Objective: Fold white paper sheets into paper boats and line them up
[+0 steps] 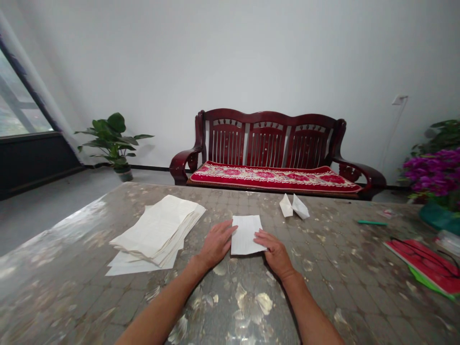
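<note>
A small folded sheet of white lined paper [247, 234], nearly square, lies in front of me between my two hands, its near edge slightly raised. My left hand [217, 243] has hold of its left edge, fingertips just over the border. On the right edge, my right hand [273, 250] grips with the fingers on top; its thumb is mostly hidden. Beyond my right hand stand two folded paper shapes [300, 207] with pointed tips, side by side. To the left of my left hand is a loose stack of paper sheets [158, 227].
The table [247, 302] has a floral patterned cover. At right are a green pen [372, 223], a red book [420, 261] with glasses [429, 254] on it, and purple flowers [434, 170]. Past the far edge stand a wooden bench [266, 143] and a potted plant [115, 139].
</note>
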A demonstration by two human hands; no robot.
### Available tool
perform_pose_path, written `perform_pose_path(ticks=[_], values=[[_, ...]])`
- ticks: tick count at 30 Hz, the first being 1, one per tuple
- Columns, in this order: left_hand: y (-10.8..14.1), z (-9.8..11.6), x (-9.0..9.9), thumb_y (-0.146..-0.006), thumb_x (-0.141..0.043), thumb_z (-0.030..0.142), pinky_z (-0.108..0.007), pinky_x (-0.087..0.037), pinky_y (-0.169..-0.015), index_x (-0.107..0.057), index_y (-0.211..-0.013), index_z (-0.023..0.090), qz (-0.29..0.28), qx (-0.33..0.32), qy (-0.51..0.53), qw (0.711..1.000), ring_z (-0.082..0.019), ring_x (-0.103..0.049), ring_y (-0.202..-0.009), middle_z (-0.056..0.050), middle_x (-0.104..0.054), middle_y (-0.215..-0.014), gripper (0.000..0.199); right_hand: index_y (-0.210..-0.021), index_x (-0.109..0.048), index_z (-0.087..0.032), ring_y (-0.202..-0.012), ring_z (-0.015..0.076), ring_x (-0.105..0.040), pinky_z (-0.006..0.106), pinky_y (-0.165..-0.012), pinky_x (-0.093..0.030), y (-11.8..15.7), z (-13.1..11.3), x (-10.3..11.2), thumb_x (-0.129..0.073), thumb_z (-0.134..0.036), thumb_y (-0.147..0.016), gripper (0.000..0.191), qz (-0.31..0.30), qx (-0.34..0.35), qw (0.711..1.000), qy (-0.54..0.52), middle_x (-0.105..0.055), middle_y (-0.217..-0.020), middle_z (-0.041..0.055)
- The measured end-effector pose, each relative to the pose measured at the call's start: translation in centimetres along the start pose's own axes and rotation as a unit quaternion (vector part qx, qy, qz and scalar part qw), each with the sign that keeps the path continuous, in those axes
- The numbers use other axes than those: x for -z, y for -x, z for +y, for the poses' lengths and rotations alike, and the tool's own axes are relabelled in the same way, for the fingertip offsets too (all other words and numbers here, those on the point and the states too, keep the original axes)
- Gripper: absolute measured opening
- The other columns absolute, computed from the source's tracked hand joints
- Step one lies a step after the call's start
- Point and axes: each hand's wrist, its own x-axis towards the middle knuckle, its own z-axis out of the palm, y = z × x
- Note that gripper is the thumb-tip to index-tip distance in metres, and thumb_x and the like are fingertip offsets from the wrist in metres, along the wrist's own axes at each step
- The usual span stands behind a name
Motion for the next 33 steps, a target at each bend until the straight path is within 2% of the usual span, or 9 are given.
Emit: perform_pose_path(ticks=[4,8,10,14,19,23,27,30,33], values=[[-0.3,-0.7,-0.3,-0.09,-0.055,0.018,-0.039,-0.038,-0.112,-0.062,-0.128,0.024,-0.044,-0.011,0.011,0.999,-0.023,-0.048,-0.132,-0.009,-0.053,-0.144,0.039,-0.102,-0.075,-0.025,-0.124,0.0191,-0.057,0.045,-0.108,-0.044,-0.1,0.1,-0.1,-0.043,-0.008,-0.072,0.047,-0.005,-0.039,0.997,-0.061,-0.07,-0.119,0.0045],[-0.2,0.0,-0.6,-0.093,-0.054,0.019,-0.037,-0.042,-0.109,-0.07,-0.114,0.026,-0.058,-0.033,0.03,0.997,-0.02,-0.058,-0.121,-0.006,-0.068,-0.125,0.028,-0.095,-0.077,-0.023,-0.116,0.0203,-0.062,0.044,-0.104,-0.046,0.0,0.4,-0.5,-0.046,-0.009,-0.072,0.04,0.012,-0.085,0.996,-0.033,-0.073,-0.11,0.0058],[0.0,0.3,-0.7,-0.093,-0.054,0.019,-0.037,-0.044,-0.107,-0.071,-0.112,0.025,-0.048,-0.033,0.025,0.998,-0.02,-0.06,-0.117,-0.006,-0.07,-0.121,0.026,-0.1,-0.076,-0.024,-0.115,0.021,-0.062,0.045,-0.105,-0.045,0.1,0.2,-0.4,-0.048,-0.008,-0.071,0.043,0.016,-0.076,0.997,0.02,-0.073,-0.111,0.0053],[0.4,1.0,-0.9,-0.092,-0.053,0.017,-0.039,-0.047,-0.099,-0.071,-0.111,0.022,-0.043,-0.019,-0.01,0.999,-0.023,-0.062,-0.109,-0.008,-0.07,-0.118,0.026,-0.108,-0.074,-0.027,-0.122,0.0235,-0.055,0.049,-0.11,-0.035,0.2,-1.1,1.0,-0.051,-0.006,-0.068,0.051,-0.008,-0.01,0.99,0.138,-0.071,-0.118,0.003],[0.4,2.0,-1.1,-0.091,-0.055,0.017,-0.036,-0.047,-0.093,-0.072,-0.102,0.021,-0.033,0.005,-0.027,0.999,-0.022,-0.061,-0.101,-0.008,-0.071,-0.106,0.021,-0.111,-0.072,-0.029,-0.116,0.0254,-0.053,0.044,-0.103,-0.037,-0.2,-3.7,2.2,-0.058,-0.012,-0.074,0.044,-0.044,-0.012,0.981,0.189,-0.07,-0.117,0.0043],[0.2,2.5,-1.0,-0.092,-0.056,0.025,-0.035,-0.046,-0.089,-0.073,-0.095,0.021,-0.036,0.013,-0.029,0.999,-0.022,-0.061,-0.096,-0.007,-0.071,-0.097,0.017,-0.093,-0.075,-0.027,-0.097,0.0219,-0.057,0.035,-0.087,-0.041,-0.6,-4.3,1.7,-0.06,-0.026,-0.086,0.017,-0.072,-0.041,0.978,0.189,-0.072,-0.095,0.0031],[0.1,2.4,-0.6,-0.091,-0.059,0.029,-0.034,-0.045,-0.088,-0.073,-0.088,0.022,-0.019,0.057,0.027,0.998,-0.022,-0.062,-0.094,-0.005,-0.071,-0.092,0.016,-0.07,-0.068,-0.022,-0.084,0.0185,-0.056,0.028,-0.076,-0.04,-0.7,-3.6,0.9,-0.057,-0.029,-0.09,0.025,-0.07,-0.125,0.967,0.209,-0.066,-0.08,0.0028],[0.0,2.3,-0.3,-0.088,-0.061,0.027,-0.032,-0.045,-0.086,-0.073,-0.084,0.022,-0.001,0.117,0.068,0.991,-0.021,-0.061,-0.093,-0.004,-0.07,-0.092,0.013,-0.066,-0.065,-0.021,-0.081,0.0178,-0.055,0.026,-0.072,-0.038,-0.8,-3.4,0.6,-0.058,-0.029,-0.089,0.025,-0.057,-0.164,0.957,0.231,-0.064,-0.078,0.0025],[-0.1,2.2,-0.3,-0.086,-0.061,0.025,-0.032,-0.045,-0.086,-0.072,-0.082,0.021,-0.003,0.139,0.077,0.987,-0.021,-0.06,-0.093,-0.004,-0.069,-0.091,0.013,-0.067,-0.065,-0.022,-0.082,0.0185,-0.055,0.027,-0.072,-0.038,-0.9,-3.4,0.3,-0.058,-0.03,-0.088,0.024,-0.059,-0.165,0.957,0.232,-0.064,-0.08,0.0027]])
